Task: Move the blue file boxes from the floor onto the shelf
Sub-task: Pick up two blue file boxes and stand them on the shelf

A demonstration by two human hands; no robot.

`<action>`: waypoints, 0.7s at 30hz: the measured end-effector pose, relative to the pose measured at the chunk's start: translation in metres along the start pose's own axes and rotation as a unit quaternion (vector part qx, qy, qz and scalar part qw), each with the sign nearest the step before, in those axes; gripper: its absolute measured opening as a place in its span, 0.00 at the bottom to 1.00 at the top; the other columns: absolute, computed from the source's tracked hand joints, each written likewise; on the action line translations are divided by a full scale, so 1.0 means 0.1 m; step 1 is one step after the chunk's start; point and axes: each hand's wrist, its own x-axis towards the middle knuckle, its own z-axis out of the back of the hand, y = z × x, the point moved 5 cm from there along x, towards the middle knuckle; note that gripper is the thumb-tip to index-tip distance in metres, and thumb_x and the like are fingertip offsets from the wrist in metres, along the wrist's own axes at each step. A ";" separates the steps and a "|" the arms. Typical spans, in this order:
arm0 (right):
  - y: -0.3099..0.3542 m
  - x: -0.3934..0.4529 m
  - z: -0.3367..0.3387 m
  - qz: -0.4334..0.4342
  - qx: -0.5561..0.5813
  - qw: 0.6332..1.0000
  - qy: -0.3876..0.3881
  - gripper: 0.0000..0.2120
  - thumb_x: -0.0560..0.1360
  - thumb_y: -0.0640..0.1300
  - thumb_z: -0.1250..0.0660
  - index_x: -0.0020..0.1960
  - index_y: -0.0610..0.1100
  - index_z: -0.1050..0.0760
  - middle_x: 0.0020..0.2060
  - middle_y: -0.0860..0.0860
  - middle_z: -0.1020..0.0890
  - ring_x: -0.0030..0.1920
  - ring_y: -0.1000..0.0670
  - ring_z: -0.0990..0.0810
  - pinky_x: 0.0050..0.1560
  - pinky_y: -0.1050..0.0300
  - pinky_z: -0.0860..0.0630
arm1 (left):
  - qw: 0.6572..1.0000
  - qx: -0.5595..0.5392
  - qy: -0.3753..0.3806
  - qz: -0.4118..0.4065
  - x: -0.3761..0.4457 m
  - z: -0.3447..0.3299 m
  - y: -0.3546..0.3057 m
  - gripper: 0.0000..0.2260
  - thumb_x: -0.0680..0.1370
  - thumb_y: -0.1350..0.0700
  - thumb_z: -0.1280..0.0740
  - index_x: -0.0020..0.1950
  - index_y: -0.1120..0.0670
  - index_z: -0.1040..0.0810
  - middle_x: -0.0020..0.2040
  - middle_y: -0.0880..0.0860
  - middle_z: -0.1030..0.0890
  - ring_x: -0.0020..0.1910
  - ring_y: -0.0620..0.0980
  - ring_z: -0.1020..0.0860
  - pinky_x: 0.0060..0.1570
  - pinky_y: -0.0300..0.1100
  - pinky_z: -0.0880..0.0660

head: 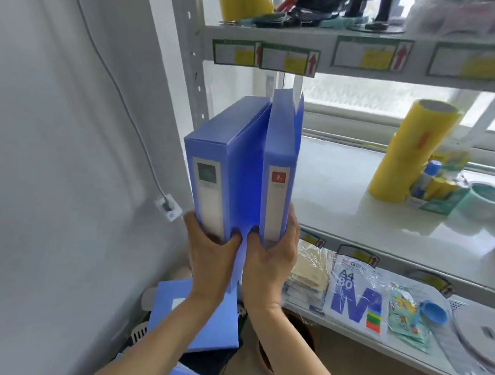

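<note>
2 blue file boxes are held upright in the air, spines toward the camera, at the left end of the white shelf [339, 191]. The wider file box [213, 168] carries a dark label; the narrower file box [280, 166] carries a red label and its top flap stands open. They touch side by side. The left hand [209, 251] is clamped around the bottom of the wider box, fingers curled over its spine. The right hand [271, 256] grips the bottom of the narrower one the same way. Below, another blue box [206, 324] lies flat. Yellow tape rolls [406, 154] stand well to the right on the shelf.
</note>
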 end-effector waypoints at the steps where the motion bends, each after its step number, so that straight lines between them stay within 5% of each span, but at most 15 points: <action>1: 0.00 0.11 0.01 -0.001 -0.004 1.000 -0.007 0.36 0.73 0.35 0.30 0.74 0.59 0.35 0.68 0.58 0.27 0.69 0.51 0.27 0.63 0.44 0.22 | 1.000 0.006 -0.004 -0.008 0.06 -0.09 -0.04 0.22 0.69 0.65 0.27 0.57 0.55 0.33 0.46 0.46 0.24 0.41 0.35 0.22 0.37 0.21 0.30; 4: 0.00 0.45 -0.02 -0.007 0.009 1.000 -0.022 0.34 0.71 0.39 0.32 0.74 0.59 0.35 0.68 0.57 0.26 0.68 0.50 0.25 0.62 0.44 0.21 | 0.999 0.037 -0.025 -0.028 0.31 -0.27 -0.11 0.21 0.66 0.57 0.28 0.55 0.54 0.31 0.43 0.50 0.27 0.39 0.51 0.27 0.35 0.29 0.33; 8: 0.04 0.83 -0.10 -0.007 0.021 0.999 -0.033 0.34 0.69 0.41 0.34 0.73 0.58 0.34 0.66 0.54 0.24 0.64 0.47 0.22 0.59 0.44 0.19 | 0.997 0.045 -0.026 -0.049 0.54 -0.40 -0.18 0.20 0.66 0.56 0.29 0.55 0.53 0.31 0.42 0.50 0.28 0.37 0.51 0.29 0.37 0.36 0.31; 21: -0.21 1.36 -0.35 0.014 0.013 0.999 -0.027 0.34 0.73 0.38 0.30 0.74 0.58 0.35 0.68 0.56 0.25 0.68 0.48 0.24 0.63 0.45 0.21 | 0.995 -0.061 -0.031 -0.069 0.92 -0.99 0.05 0.22 0.69 0.63 0.26 0.57 0.58 0.34 0.51 0.57 0.27 0.43 0.54 0.26 0.39 0.29 0.26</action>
